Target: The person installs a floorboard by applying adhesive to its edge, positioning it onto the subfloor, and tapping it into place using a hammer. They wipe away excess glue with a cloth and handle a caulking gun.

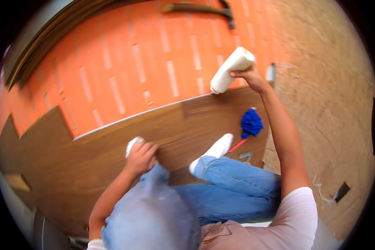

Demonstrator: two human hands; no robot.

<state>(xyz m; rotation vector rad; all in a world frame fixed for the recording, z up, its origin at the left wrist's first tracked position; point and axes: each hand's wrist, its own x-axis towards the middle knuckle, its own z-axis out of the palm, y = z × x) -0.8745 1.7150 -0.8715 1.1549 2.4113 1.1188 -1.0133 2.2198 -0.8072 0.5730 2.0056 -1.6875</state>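
In my right hand [251, 77] is a white squeeze bottle [231, 71], its fingers wrapped round it. The bottle tilts, nozzle end down, at the far edge of the brown wood floor planks [171, 133]. A thin white line [141, 113] runs along that edge, left of the nozzle. My left hand [142, 156] lies over what looks like my white-socked left foot, beside the jeans cuff; its fingers are loosely bent and blurred. My other white-socked foot [218, 146] rests on the planks.
Orange underlayment [121, 75] with pale strips lies beyond the planks. A hammer [200, 9] is at the far side. A blue cloth [251, 123], a red strip [238, 145] and a grey metal piece [246, 156] lie near my right. Tan board flooring [321, 104] borders them.
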